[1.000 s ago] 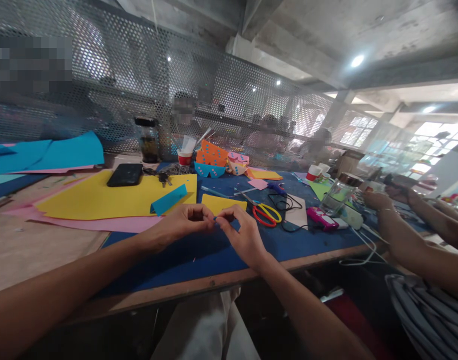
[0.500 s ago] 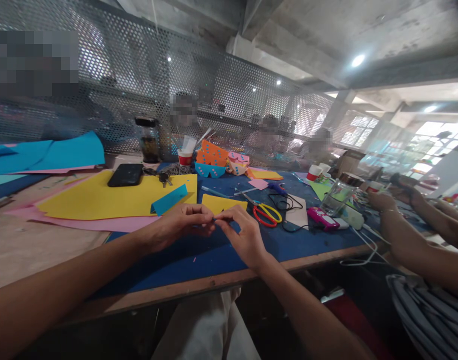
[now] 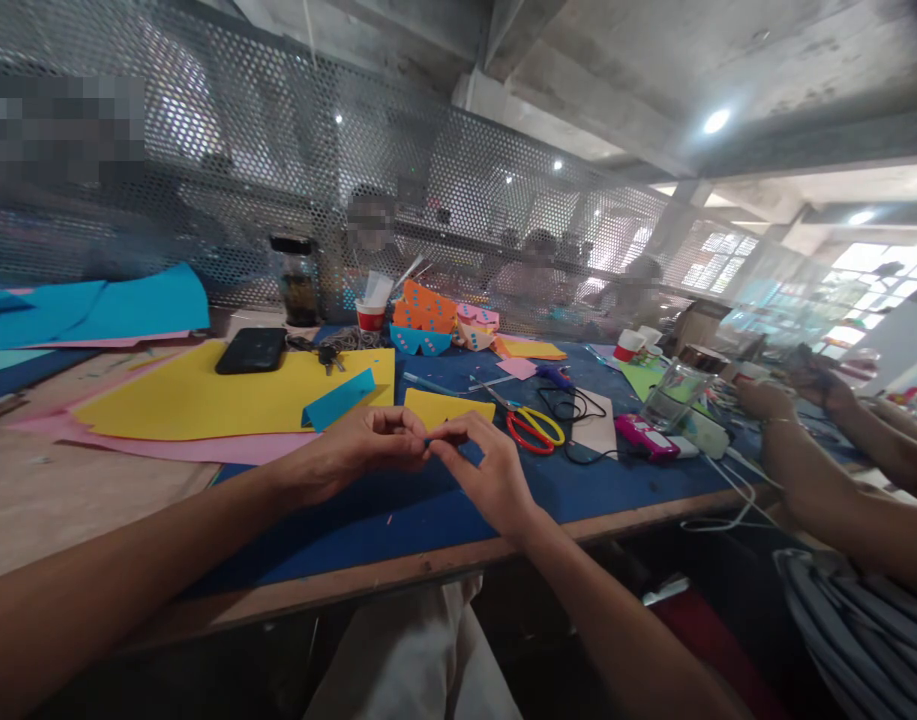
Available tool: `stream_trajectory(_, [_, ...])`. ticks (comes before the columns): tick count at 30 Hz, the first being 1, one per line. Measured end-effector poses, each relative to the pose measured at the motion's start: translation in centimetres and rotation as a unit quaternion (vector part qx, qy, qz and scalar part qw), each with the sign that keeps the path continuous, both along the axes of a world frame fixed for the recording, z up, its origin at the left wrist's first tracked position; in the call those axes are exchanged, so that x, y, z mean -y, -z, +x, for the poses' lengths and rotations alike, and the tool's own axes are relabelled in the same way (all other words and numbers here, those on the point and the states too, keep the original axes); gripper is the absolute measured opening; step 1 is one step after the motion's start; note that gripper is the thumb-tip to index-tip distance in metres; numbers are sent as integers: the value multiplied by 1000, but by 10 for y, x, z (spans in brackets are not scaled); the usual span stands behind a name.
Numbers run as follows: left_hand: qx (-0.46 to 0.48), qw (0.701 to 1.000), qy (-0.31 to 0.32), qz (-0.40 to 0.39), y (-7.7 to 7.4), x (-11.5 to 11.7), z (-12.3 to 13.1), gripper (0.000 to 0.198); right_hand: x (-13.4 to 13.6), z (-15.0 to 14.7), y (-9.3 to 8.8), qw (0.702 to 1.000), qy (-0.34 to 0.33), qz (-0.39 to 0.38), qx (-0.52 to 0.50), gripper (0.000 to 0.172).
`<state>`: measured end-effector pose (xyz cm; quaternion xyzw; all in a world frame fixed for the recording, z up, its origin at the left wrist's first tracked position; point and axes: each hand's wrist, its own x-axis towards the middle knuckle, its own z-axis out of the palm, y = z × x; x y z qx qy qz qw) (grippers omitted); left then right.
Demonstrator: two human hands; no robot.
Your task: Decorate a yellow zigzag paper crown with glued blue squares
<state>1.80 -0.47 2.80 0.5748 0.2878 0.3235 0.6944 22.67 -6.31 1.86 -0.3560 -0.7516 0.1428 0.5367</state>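
Note:
My left hand [image 3: 379,440] and my right hand [image 3: 484,460] meet fingertip to fingertip above the blue mat [image 3: 315,535]. Both are closed in a pinch around a tiny bluish piece [image 3: 427,441], mostly hidden by the fingers and too small to name. A folded blue paper strip [image 3: 339,400] stands just beyond my left hand, on the edge of a yellow sheet [image 3: 165,400]. Behind my fingers lies a smaller yellow piece [image 3: 450,408]. Scissors with red and yellow handles [image 3: 531,430] rest to the right of my right hand.
A black phone [image 3: 252,351] and keys [image 3: 329,357] lie on the yellow sheet. Orange paper pieces with blue dots [image 3: 426,308] stand behind. To the right are a glue gun [image 3: 555,377], a pink device [image 3: 645,438], a glass jar [image 3: 679,390] and another person's arm [image 3: 818,470].
My hands stay nearly in place, with only a slight shift of the fingertips around the tiny piece. The other person's hands at the right have moved a little.

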Motion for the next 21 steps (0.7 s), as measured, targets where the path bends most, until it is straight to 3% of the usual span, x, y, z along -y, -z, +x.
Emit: stream_trajectory(21, [-42, 997, -21, 57, -3, 3, 3, 31, -1, -1, 4, 999, 34, -1, 21, 3])
